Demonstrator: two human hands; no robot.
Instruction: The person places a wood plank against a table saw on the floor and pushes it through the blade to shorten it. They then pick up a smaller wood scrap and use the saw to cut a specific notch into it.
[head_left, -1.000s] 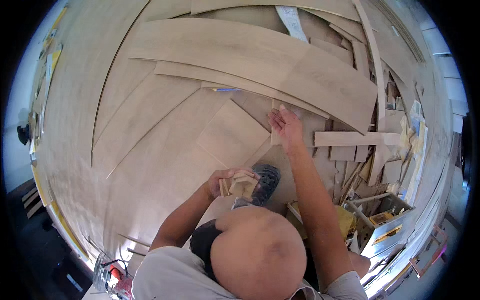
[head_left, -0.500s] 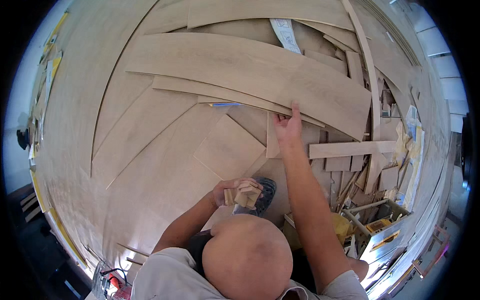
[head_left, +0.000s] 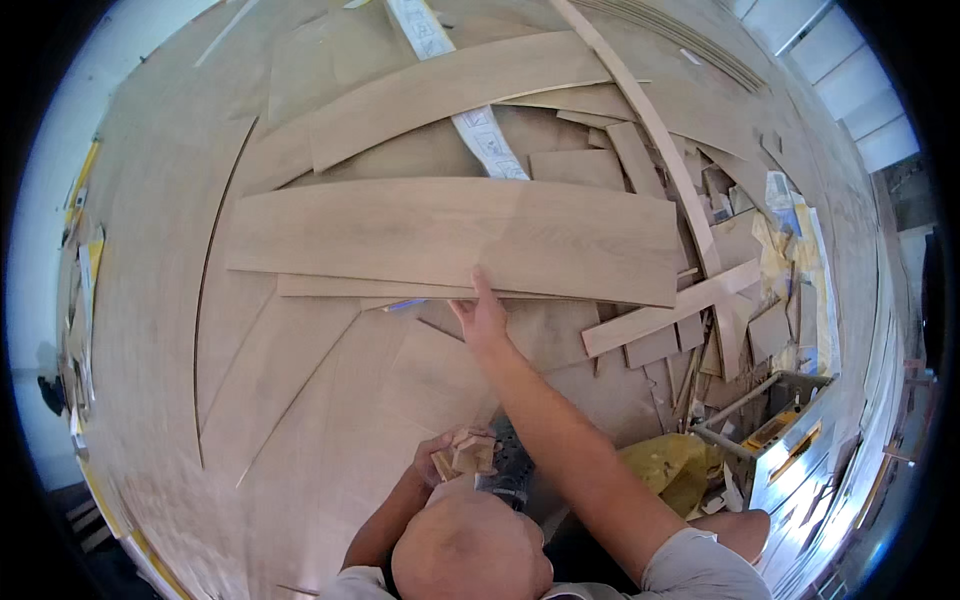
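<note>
My right hand (head_left: 484, 320) grips the near edge of a wide wood-look floor plank (head_left: 430, 225), with the thumb on top and the fingers under the edge. Beneath this plank lies another plank (head_left: 330, 287), its near edge sticking out on the left. Closer to my body, my left hand (head_left: 428, 458) is closed around several small wooden offcuts (head_left: 470, 452), bunched together with their cut ends showing. A dark shoe (head_left: 512, 462) shows just beside them.
Beyond the held plank lie another long plank (head_left: 450, 85) and a printed paper strip (head_left: 485, 140). A long narrow strip (head_left: 665, 150) crosses a shorter one (head_left: 670, 308) at right, among scattered offcuts. An open metal box (head_left: 790, 430) and yellow bag (head_left: 670, 470) stand near right.
My right hand has moved left and nearer with the wide plank, which now lies more level across the view. The left hand still holds the offcuts. The whole view has shifted and turned.
</note>
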